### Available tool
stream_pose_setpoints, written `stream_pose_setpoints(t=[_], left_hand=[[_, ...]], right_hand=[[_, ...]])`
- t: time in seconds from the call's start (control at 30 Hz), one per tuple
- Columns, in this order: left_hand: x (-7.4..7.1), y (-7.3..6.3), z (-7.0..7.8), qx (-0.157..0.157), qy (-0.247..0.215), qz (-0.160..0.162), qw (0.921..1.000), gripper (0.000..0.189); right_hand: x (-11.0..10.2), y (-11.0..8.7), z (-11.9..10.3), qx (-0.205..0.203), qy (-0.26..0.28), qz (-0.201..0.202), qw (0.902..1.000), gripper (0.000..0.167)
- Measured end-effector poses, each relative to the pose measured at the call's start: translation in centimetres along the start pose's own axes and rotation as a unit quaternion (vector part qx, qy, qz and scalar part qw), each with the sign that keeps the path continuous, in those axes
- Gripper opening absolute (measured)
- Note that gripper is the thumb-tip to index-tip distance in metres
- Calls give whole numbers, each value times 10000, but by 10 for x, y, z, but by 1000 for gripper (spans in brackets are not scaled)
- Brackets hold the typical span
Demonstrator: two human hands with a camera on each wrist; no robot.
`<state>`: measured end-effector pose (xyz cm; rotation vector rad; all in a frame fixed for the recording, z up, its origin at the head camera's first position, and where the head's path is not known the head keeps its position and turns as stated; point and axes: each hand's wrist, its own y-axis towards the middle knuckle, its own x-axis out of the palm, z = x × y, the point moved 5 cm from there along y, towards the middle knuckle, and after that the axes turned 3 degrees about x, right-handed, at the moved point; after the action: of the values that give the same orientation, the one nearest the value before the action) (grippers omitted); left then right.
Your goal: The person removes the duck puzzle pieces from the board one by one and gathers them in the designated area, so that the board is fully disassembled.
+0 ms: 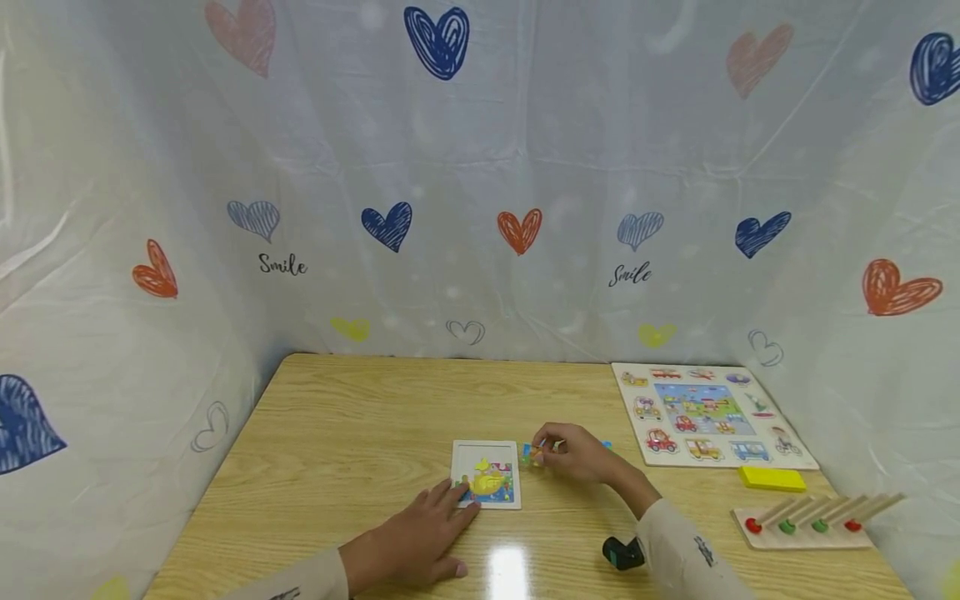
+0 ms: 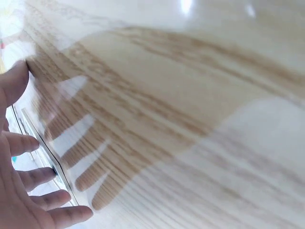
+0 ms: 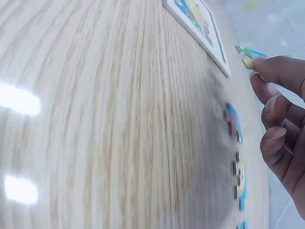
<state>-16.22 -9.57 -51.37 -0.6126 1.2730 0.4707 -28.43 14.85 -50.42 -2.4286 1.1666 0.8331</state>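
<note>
A small white-framed jigsaw tray (image 1: pixel 464 447) lies on the table, its lower part filled with a yellow duck picture and its upper part bare. My left hand (image 1: pixel 420 533) rests at the tray's lower left edge with fingers spread; in the left wrist view the fingers (image 2: pixel 38 179) reach along the frame's side. To the right of the tray, my right hand (image 1: pixel 576 454) pinches a green, blue and yellow jigsaw piece (image 3: pixel 245 51) between thumb and index finger, held above the table. Under that hand lie several loose pieces, among them a blue and red one (image 3: pixel 233 121) and a blue and yellow one (image 3: pixel 241 181).
A vehicle puzzle board (image 1: pixel 637 429) lies at the back right. In front of it are a yellow block (image 1: pixel 772 478) and a wooden stand (image 1: pixel 810 540) with slanted pegs. A black object (image 1: pixel 622 553) sits by the right sleeve. Heart-printed curtains (image 1: pixel 480 167) surround the table.
</note>
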Motion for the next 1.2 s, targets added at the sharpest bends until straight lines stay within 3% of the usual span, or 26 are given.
stream_pose_setpoints(t=[0.33,0.5,0.8,1.03,1.2], left_hand=[[1,-3,-3,15,-259,-26,9997,75],[1,-4,-1,41,-242,-3,9997,76],[0,-4,-2,-35,-316,-67,9995,76],[0,-3,-2,-20,-341,-80,9994,76],[0,-3,-1,5,-328,-64,9994,76]], right_hand=[[-6,-24,14,75,246,-138,9996,16],[-3,-31,21,178,274,-222,9992,10],[3,-34,20,-13,-39,-31,10000,9],[4,-37,23,318,-561,38,9979,24],[2,-38,22,482,-688,29,9965,23]])
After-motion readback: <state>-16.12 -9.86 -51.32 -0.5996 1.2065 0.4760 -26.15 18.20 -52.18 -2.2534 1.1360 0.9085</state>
